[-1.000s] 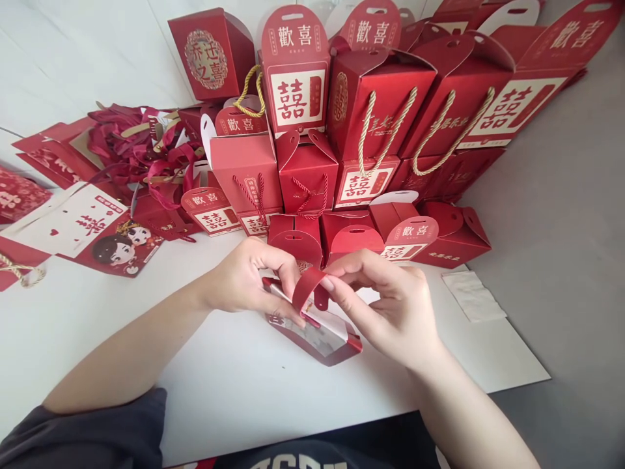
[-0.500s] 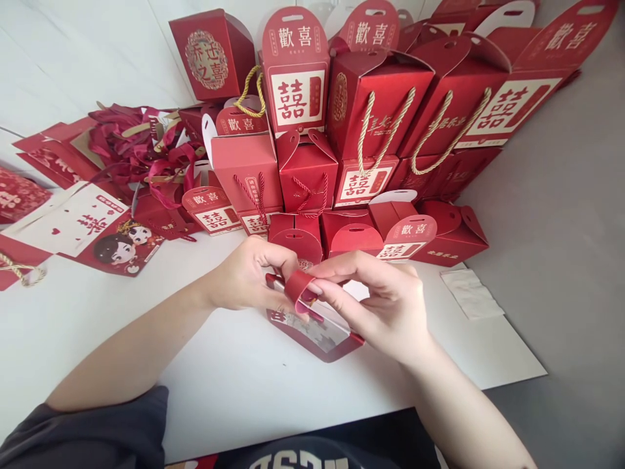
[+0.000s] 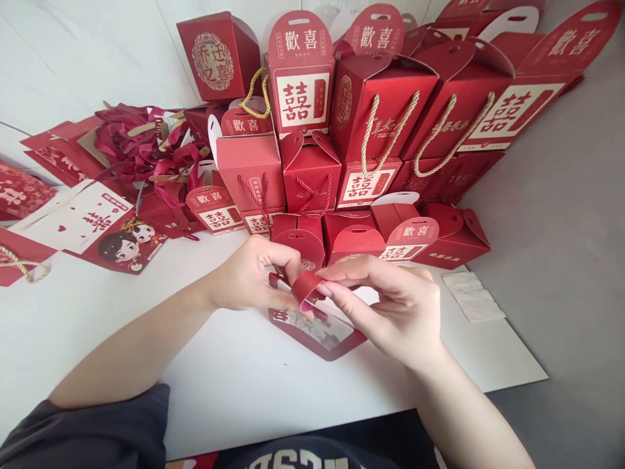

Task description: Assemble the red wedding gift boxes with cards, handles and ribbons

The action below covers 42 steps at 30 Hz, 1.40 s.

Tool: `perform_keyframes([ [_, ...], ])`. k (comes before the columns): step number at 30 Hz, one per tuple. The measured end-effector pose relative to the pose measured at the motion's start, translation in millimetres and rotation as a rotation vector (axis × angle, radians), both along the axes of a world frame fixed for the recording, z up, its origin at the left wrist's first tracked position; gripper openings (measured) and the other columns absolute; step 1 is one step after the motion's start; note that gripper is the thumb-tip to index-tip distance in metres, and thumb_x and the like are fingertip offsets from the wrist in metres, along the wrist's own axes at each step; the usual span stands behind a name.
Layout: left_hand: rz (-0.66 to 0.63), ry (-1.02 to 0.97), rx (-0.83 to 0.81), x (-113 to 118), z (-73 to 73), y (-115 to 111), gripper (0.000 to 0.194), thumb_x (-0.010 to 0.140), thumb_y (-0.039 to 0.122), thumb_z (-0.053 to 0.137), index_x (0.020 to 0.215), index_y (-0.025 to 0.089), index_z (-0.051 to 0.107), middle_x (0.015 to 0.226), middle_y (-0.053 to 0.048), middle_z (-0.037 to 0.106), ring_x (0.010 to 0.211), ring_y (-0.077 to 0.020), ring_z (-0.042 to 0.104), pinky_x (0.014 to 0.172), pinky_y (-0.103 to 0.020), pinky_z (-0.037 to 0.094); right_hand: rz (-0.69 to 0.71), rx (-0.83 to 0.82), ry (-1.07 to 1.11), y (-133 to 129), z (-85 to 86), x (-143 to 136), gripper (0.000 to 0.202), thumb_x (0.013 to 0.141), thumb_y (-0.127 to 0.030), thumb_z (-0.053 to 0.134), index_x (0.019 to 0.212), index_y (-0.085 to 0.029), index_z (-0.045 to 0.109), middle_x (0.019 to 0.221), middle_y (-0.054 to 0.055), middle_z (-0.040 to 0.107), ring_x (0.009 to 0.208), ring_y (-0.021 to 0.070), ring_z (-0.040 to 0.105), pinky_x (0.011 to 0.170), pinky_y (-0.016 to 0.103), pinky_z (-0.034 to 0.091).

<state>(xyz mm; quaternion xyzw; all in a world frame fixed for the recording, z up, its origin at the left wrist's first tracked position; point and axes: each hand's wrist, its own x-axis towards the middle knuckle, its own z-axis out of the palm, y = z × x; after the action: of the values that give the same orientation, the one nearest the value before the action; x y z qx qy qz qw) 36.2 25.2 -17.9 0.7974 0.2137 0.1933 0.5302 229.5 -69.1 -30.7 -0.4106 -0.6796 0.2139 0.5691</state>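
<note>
Two pinches going on at once: the left hand (image 3: pixel 263 277) has thumb and index finger clamped at the top edge of a small red box (image 3: pixel 322 329) with a greyish panel, and the right hand (image 3: pixel 398 306) nips its red strap (image 3: pixel 306 286) between thumb and fingertips. Box sits right under both hands, tilted over the white table (image 3: pixel 229 371) with the panel toward the wearer, and the strap curls in the gap between the hands. My guess on the why: left one is the anchor, steadying the box near the root of the strap, so right one is free for the fiddly bit. Can't tell if the strap's end is tucked into anything, the fingertips cover it. Everything else looks parked out of the way, probably for elbow room: stacked red boxes (image 3: pixel 359 111) beyond the hands, a ribbon heap (image 3: pixel 141 143) off past the left hand, a folded tissue (image 3: pixel 473 296) out past the right. Compared with a second ago, the strap is in a tighter curl; back then it made a wider arch with its free end dangling in plain view, now that's mostly hidden. Left hand's grip looks basically unchanged, and the stack hasn't budged
</note>
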Motion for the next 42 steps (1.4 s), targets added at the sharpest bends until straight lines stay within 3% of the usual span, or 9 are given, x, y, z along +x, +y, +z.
perform_keyframes([
  [4,0.009,-0.013,0.081,-1,-0.4,-1,0.022,0.07,0.023,0.082,0.066,0.012,0.063,0.068,-0.004,0.07,0.06,-0.0119,0.063,0.051,-0.019,0.047,0.05,0.006,-0.013,0,2.9,2,0.005,0.084,-0.018,0.073,0.088,-0.02,0.072,0.081,0.0,0.076,0.067,0.0139,0.071,0.064,0.024,0.061],
  [11,0.122,-0.1,0.5,-2,5.9,-15,0.02,0.075,0.02,0.078,0.062,0.015,0.062,0.064,-0.003,0.069,0.058,-0.0108,0.062,0.053,-0.018,0.047,0.104,-0.055,-0.147,-6,11.3,6,0.01,0.091,-0.019,0.063,0.098,-0.02,0.07,0.09,0.003,0.076,0.077,0.0154,0.071,0.069,0.025,0.059],
  [19,0.172,-0.146,0.443,-5,2.6,-34,0.016,0.078,0.016,0.076,0.07,0.015,0.061,0.086,-0.007,0.072,0.075,-0.0132,0.068,0.064,-0.02,0.053,0.134,-0.022,-0.262,-19,12.9,10,0.018,0.091,-0.01,0.059,0.104,-0.02,0.066,0.096,0.006,0.073,0.088,0.0175,0.07,0.079,0.03,0.058],
  [27,0.129,-0.182,0.509,-10,0.3,-35,0.011,0.082,0.016,0.071,0.077,0.016,0.062,0.085,-0.007,0.071,0.076,-0.0146,0.068,0.069,-0.022,0.053,0.265,0.071,-0.386,-13,16.4,14,0.029,0.088,-0.003,0.056,0.111,-0.018,0.062,0.099,0.008,0.073,0.095,0.0213,0.069,0.083,0.036,0.06],
  [32,0.083,-0.183,0.578,-13,-2.8,-33,0.01,0.084,0.015,0.068,0.08,0.017,0.06,0.079,-0.005,0.07,0.072,-0.015,0.066,0.067,-0.025,0.051,0.3,-0.02,-0.36,-10,13.7,15,0.028,0.086,-0.004,0.06,0.112,-0.015,0.062,0.096,0.008,0.071,0.092,0.0201,0.069,0.082,0.033,0.06],
  [39,0.031,-0.233,0.502,-11,-11.4,-32,0.008,0.089,0.018,0.063,0.082,0.017,0.059,0.079,-0.006,0.071,0.074,-0.0153,0.068,0.072,-0.026,0.055,0.423,-0.069,-0.253,-5,6.7,20,0.023,0.085,-0.005,0.063,0.107,-0.014,0.063,0.093,0.009,0.07,0.087,0.0194,0.067,0.077,0.034,0.057],
  [42,0.039,-0.241,0.51,-10,-12.1,-32,0.006,0.09,0.017,0.062,0.084,0.018,0.059,0.081,-0.006,0.072,0.074,-0.0155,0.068,0.076,-0.027,0.056,0.391,-0.198,-0.182,-8,5.4,19,0.027,0.085,-0.007,0.064,0.11,-0.016,0.061,0.096,0.008,0.069,0.089,0.0192,0.066,0.079,0.034,0.055],
])
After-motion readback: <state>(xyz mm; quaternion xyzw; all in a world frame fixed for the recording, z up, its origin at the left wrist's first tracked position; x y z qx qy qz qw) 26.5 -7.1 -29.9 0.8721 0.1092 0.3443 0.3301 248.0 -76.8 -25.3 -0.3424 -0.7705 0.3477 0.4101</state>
